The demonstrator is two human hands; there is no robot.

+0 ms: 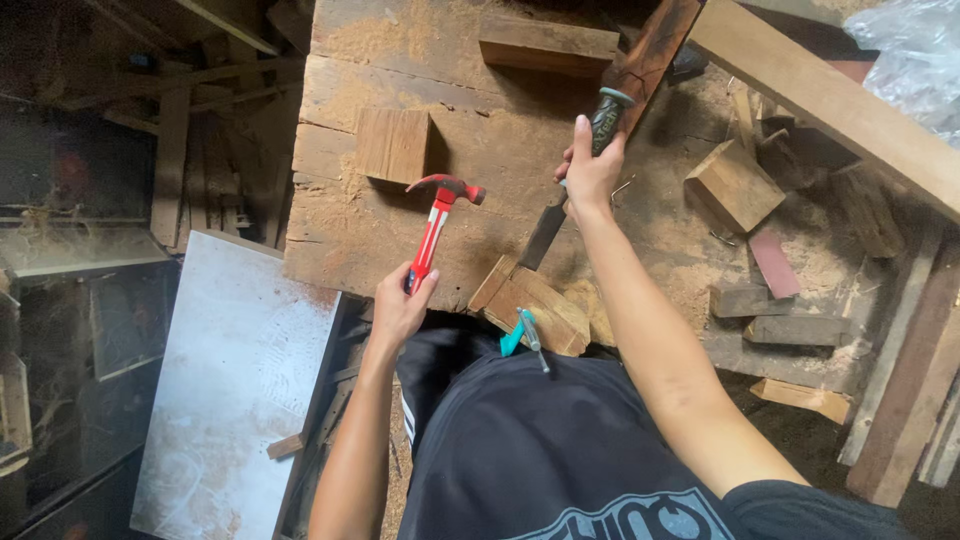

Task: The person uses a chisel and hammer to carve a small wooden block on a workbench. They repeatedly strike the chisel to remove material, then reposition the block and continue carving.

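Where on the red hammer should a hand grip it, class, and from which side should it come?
Probably the bare red shaft just above the left hand, which already wraps the lower grip of the hammer. Come from the person's near side: the handle slopes back toward the body, and the claw head points away over the bench.

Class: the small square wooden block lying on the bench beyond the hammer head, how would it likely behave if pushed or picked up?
The square wooden block looks solid, so probably stiff. It lies flat on the sawdust-covered workbench, so it would likely slide, not roll or tip. Its rough faces suggest it is not slippery.
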